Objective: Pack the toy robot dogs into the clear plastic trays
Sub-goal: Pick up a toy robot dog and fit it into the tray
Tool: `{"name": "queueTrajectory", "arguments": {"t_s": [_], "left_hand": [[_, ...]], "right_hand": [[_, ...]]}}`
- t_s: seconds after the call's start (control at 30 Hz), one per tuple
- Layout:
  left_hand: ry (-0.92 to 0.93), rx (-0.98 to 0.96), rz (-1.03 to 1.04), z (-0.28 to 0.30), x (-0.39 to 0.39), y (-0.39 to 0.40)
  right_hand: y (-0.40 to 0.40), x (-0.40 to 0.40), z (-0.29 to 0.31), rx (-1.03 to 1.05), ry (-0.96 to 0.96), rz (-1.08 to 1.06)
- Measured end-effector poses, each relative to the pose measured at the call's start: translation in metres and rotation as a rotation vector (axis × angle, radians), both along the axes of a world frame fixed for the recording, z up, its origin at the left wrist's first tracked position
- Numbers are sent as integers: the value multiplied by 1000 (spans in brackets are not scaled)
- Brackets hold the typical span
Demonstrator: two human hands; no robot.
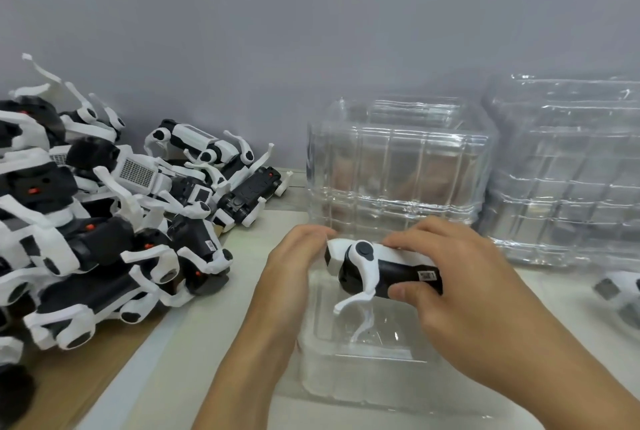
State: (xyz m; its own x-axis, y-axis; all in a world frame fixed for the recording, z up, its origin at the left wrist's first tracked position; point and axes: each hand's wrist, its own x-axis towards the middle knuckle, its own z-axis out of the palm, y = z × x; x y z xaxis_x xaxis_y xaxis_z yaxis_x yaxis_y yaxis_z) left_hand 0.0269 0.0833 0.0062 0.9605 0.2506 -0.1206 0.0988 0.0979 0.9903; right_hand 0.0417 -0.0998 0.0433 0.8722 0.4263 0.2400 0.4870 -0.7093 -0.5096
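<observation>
A plain grey wall (311, 14) fills the upper half of the frame, and a pale bench (214, 343) runs beneath it. On the left side of the frame, a large heap of black-and-white toy robot dogs (86, 222) lies jumbled together on a brown sheet of cardboard (86, 377), their white legs sticking out in every direction. On the right side, against the wall, stands a tall stack of clear plastic trays (568, 170). A second stack of clear trays (394, 166) stands just left of it, in the centre of the frame. In front of that second stack, at lower centre, a single open clear tray (356, 377) lies flat on the bench.

Two bare forearms reach in from the bottom edge. Both hands hold one toy dog (377, 267) above the open tray, with its white legs pointing down into it. The right hand (464, 287) grips the dog's dark body, fingers curled over the top and thumb pressed against the near side beside a small label. The left hand (294, 263) has its fingers curled around the dog's white end. At the right edge of the frame, another toy dog (620, 287) is partly visible and blurred, lying on the bench.
</observation>
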Motion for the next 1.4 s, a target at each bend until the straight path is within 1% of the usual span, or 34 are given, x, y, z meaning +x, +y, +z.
{"name": "queueTrajectory", "arguments": {"t_s": [0.07, 0.17, 0.4, 0.57, 0.9, 1.4], "left_hand": [[-27, 19, -9, 1, 0, -2], [-52, -10, -36, 2, 0, -4], [-32, -51, -61, 3, -1, -6], [-35, -40, -36, 3, -2, -7], [-42, -44, -38, 5, -3, -8], [-4, -51, -6, 5, -3, -8]], "right_hand": [[0, 0, -2, 16, 4, -4], [0, -1, -3, 23, -5, -10], [1, -2, -5, 35, -16, -40], [2, -4, -4, -47, -37, -62], [2, -2, -4, 11, 8, -80], [2, -2, -5, -8, -5, -89]]}}
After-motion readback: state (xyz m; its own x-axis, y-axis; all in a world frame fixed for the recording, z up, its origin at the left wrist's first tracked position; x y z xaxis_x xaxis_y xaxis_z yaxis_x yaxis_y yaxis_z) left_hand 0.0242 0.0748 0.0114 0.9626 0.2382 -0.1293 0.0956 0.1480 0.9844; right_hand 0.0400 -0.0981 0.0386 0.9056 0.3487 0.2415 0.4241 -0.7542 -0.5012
